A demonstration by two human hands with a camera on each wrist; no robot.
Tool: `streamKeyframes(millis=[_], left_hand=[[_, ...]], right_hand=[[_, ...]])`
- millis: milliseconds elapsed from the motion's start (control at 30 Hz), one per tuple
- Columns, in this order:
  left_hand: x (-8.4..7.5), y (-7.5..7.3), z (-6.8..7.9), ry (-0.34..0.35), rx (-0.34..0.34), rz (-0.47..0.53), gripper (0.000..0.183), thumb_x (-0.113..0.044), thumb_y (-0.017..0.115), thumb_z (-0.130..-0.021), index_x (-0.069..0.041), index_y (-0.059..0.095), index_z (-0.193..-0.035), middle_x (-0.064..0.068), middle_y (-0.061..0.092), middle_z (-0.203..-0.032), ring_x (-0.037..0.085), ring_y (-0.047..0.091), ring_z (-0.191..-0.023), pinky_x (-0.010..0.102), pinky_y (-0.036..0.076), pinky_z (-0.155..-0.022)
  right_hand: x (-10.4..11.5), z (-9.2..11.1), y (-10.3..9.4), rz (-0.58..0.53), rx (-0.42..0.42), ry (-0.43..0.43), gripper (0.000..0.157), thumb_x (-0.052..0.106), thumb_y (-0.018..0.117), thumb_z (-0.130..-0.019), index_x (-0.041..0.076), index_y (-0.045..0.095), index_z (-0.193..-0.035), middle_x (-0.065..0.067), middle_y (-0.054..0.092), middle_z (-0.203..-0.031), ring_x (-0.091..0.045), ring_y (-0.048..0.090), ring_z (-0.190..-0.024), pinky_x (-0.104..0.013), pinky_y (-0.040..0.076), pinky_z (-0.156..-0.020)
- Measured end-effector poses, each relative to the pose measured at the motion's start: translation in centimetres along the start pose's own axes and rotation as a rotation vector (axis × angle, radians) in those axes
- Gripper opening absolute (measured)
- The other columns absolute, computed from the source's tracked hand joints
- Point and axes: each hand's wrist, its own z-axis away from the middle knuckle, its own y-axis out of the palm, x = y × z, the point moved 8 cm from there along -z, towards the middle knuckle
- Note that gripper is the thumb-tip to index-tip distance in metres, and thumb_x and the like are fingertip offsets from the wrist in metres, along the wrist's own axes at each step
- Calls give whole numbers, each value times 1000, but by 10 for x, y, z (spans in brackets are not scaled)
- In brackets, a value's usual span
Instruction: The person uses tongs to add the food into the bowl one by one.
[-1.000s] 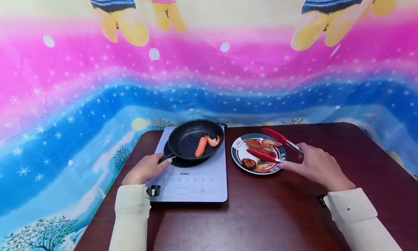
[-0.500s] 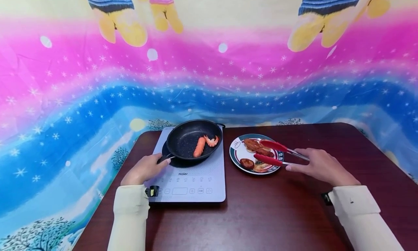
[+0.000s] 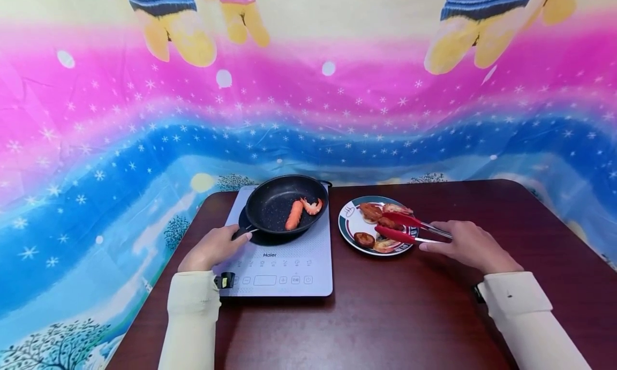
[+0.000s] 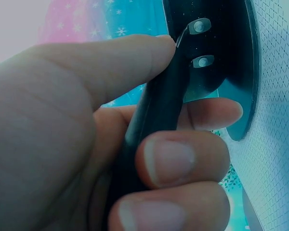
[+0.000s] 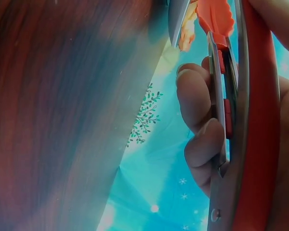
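My left hand (image 3: 215, 247) grips the black handle (image 4: 154, 110) of a dark frying pan (image 3: 271, 204), thumb along its top and fingers curled beneath. Inside the pan lie an orange-pink sausage (image 3: 294, 216) and a shrimp (image 3: 312, 206). My right hand (image 3: 474, 245) holds metal tongs with red tips (image 3: 396, 234), their arms spread a little apart. Those tips reach over a patterned plate (image 3: 348, 236), on either side of a browned piece of food (image 3: 391, 223). Also on the plate are another browned piece (image 3: 370, 212), a round brown piece (image 3: 363, 240) and shrimp-like pieces (image 3: 384, 246).
Under the pan is a white induction cooktop (image 3: 289, 284) with a touch panel. A dark wooden table (image 3: 385, 316) carries everything, and the plate sits to the cooktop's right. A printed cloth backdrop (image 3: 308, 123) hangs behind the table.
The tongs' tips have come closer together and moved down over the plate's middle, around the browned piece. My left hand and the pan have stayed in place.
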Motion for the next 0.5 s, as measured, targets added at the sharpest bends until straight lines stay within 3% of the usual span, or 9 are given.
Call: streamKeyframes(millis=[233,400,500], left_hand=[[1,1,0,-10,4,1,46,-40,50,-100,-1,57,-123,8,59,-83,23,54,-81,41,43,-74],[1,1,0,-9,-1,4,50,-40,50,-100,0,54,-130,15,63,-103,25,56,-87,43,45,-78],[1,0,0,-8,-6,5,50,-40,50,-100,0,54,-129,15,63,-106,25,55,-87,42,44,-77]], right_hand=[[3,0,-2,41,-24,-8,94,67,70,-74,-2,52,-135,-32,54,-127,-49,51,-112,-63,44,-84],[7,1,-7,106,-66,-35,92,71,66,-74,0,57,-131,-31,58,-122,-46,56,-105,-61,46,-80],[9,1,-8,122,-71,-35,95,75,63,-72,1,58,-131,-30,58,-122,-45,57,-104,-60,46,-79]])
